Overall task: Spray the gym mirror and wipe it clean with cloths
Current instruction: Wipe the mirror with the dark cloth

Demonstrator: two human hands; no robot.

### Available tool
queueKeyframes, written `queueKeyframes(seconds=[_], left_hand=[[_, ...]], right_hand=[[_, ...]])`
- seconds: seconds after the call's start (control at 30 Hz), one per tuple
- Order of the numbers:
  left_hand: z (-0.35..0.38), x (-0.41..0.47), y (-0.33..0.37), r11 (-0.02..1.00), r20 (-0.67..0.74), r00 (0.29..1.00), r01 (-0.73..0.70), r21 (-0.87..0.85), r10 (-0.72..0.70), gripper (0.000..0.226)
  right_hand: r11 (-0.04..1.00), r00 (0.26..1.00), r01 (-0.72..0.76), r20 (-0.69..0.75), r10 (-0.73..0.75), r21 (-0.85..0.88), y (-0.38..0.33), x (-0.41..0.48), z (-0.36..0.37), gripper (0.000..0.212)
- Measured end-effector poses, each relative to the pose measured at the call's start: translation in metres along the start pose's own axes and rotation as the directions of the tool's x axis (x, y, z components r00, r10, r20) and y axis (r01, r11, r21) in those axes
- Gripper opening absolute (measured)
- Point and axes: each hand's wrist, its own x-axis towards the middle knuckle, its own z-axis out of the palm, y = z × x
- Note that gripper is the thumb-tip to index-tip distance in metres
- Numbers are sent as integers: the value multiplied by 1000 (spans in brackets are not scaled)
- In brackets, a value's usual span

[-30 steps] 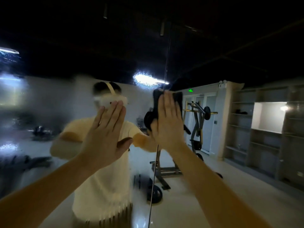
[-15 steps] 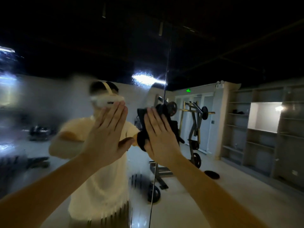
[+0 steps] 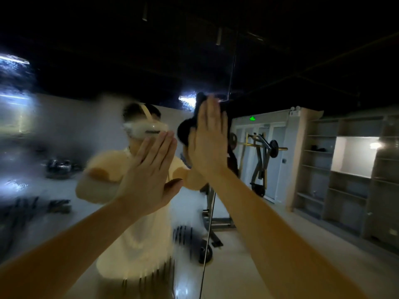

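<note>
Dark, crumpled cloth [image 3: 185, 133] sits flat against the big wall-mounted gym mirror [image 3: 280, 244], high up & just left of the thin vertical seam [image 3: 212, 201] btwn two glass panels. The right hand [image 3: 208, 143] presses it to the glass w/ straight fingers held together, pointing up. The cloth pokes out past the fingertips & bulges to the left of the palm. The left hand [image 3: 149, 175] is lower & just beside the right, also flat w/ fingers straight, thumb out; cannot tell if anything is under it or if the palm touches the glass. Hands are apart, not touching. Glass left of the seam is hazy w/ wet smears [image 3: 54, 137] & drip streaks. Right of it the refl. is sharp: a grey-and-yellow plate-loaded weight machine [image 3: 259, 160], pale open shelving [image 3: 315, 169], and a green lit sign [image 3: 252, 118] over doors.
</note>
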Motion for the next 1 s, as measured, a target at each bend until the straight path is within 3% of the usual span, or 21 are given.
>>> queueKeyframes(seconds=[0.1,0.17,0.23,0.3,0.37,0.47,0.6,0.73,0.8,0.9,0.97,1.0], left_hand=[[1,-1,-1,1000,-3,1000,6,-13,-6,94],[1,0,0,1000,-2,1000,17,-2,-17,94],[3,0,0,1000,-1,1000,11,6,-11,95],[3,-1,-1,1000,-7,1000,7,-9,-7,95],[4,-2,-2,1000,-6,1000,2,-14,-2,95],[5,-2,-2,1000,-1,1000,2,-17,-2,95],[5,-2,-1,1000,3,1000,2,-19,-2,95],[2,-3,-2,998,7,1000,9,-64,-8,93],[-1,-10,-3,994,2,999,36,-99,-36,91],[-5,-33,-2,992,-35,997,59,-108,-63,87],[-5,-51,2,992,-53,997,50,-114,-56,87],[-3,-58,4,992,-34,998,54,-111,-59,88]], right_hand=[[927,922,374,124,-368,-29,1,-38,2,68],[880,878,471,128,-460,-66,28,-42,1,68],[941,948,315,87,-306,-126,57,-31,0,67],[996,1000,-5,9,6,-86,78,-18,-1,62],[965,967,-242,-50,248,97,83,-7,-1,57],[905,930,-321,-89,357,279,61,10,-2,56],[965,990,-82,-88,107,250,10,16,-1,63],[967,985,175,-27,-173,186,-3,-28,5,63],[934,934,344,69,-351,100,9,-72,7,65],[811,796,584,209,-568,-20,37,-126,10,64],[777,761,627,249,-599,-49,49,-124,8,70],[801,786,595,258,-562,-69,51,-111,5,75]])
